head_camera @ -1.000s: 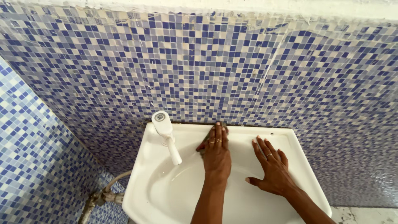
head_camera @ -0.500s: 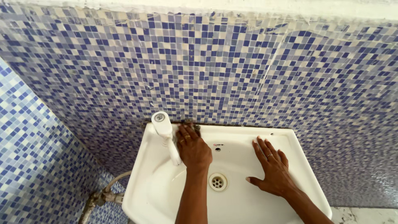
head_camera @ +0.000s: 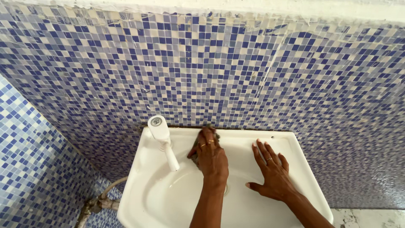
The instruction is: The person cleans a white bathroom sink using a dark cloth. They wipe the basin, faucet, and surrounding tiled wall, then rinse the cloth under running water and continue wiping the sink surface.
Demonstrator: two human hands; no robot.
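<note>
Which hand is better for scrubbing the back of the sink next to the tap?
Probably the left hand. It presses a scrub pad on the sink ledge, beside the tap. The right hand lies flat and empty, farther away.

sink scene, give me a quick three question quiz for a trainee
1. True or false: the right hand lies flat, fingers spread, on the white sink.
2. Which thing is the left hand pressing against the sink's back ledge? A) a grey scrub pad B) a bar of soap C) a glass bottle
3. Fill in: the white tap stands on the sink's back ____ corner as the head camera sees it.

Key: 1 true; 2 A; 3 left
</note>
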